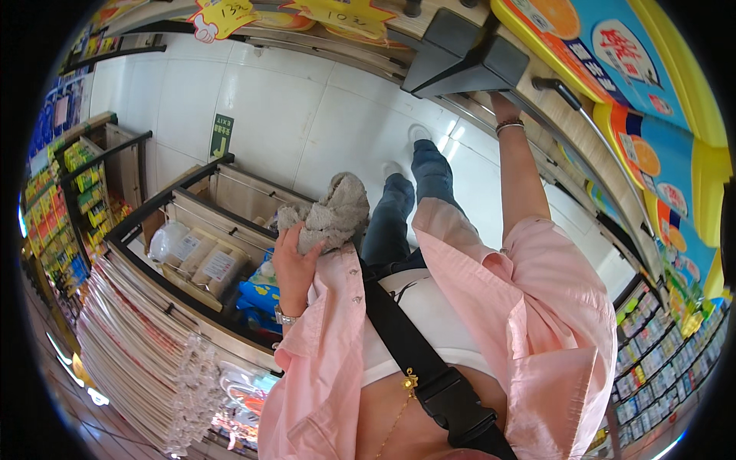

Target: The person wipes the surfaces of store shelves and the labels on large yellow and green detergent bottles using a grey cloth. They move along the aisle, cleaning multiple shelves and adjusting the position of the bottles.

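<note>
My left hand [296,259] is shut on a crumpled grey towelling cloth [330,215], held at waist height by the shelf unit on the left. That wrist wears a metal-banded watch [284,315]. On the other side, my right hand [504,106] reaches to the shelf on the right. Its fingers are hidden behind a black shelf-end piece [468,54], so I cannot tell whether it grips anything. A beaded bracelet [509,123] circles the right wrist.
Yellow-and-blue bottles [644,69] with orange pictures line the right shelf, behind a metal rail [604,138]. The left shelf unit [230,221] holds clear-wrapped packs [215,267] and blue bags [259,290]. White floor tiles [270,109] carry a green exit sign [221,136]. Yellow price tags [342,17] hang ahead.
</note>
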Available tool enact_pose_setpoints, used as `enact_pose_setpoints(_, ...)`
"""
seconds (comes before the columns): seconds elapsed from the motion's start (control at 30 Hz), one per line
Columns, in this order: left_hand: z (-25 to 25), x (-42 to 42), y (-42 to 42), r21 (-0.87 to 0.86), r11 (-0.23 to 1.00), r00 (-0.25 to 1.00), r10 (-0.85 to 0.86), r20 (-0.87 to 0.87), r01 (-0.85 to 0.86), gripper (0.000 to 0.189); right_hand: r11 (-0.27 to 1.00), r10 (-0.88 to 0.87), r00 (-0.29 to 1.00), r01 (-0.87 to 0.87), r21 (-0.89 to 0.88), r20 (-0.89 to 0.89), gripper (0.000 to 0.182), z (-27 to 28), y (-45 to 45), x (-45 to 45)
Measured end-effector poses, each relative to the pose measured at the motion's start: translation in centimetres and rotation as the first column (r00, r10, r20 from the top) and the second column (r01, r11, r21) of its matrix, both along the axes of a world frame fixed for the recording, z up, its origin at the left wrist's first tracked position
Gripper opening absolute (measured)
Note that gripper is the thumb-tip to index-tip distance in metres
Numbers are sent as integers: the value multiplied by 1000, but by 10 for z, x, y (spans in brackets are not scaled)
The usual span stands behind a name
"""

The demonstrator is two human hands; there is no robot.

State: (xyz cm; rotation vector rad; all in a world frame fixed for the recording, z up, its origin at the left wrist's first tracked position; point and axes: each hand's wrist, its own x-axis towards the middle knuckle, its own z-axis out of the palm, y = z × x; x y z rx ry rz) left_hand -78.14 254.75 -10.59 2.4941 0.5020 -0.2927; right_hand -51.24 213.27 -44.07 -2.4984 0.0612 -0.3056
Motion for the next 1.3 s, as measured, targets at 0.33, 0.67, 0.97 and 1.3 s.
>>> enact_pose_setpoints(0.33, 2, 2, 11, 56, 993, 993, -104, -60, 107, 46, 978, -72, 981, 34, -205, -181, 55, 129, 40, -5)
enact_pose_setpoints(0.67, 15, 26, 20, 96, 965, 970, -244, -3, 243, 46, 955, -118, 983, 73, -286, -144, 52, 199, 47, -8)
enact_pose_setpoints(0.97, 24, 35, 8, 31, 954, 953, -300, 40, 299, 45, 941, -50, 981, -16, -337, -185, 49, 227, 70, 15)
enact_pose_setpoints(1.3, 35, 31, 4, 100, 939, 943, -332, 26, 328, 44, 942, -10, 980, -57, -330, -199, 46, 232, 66, 6)
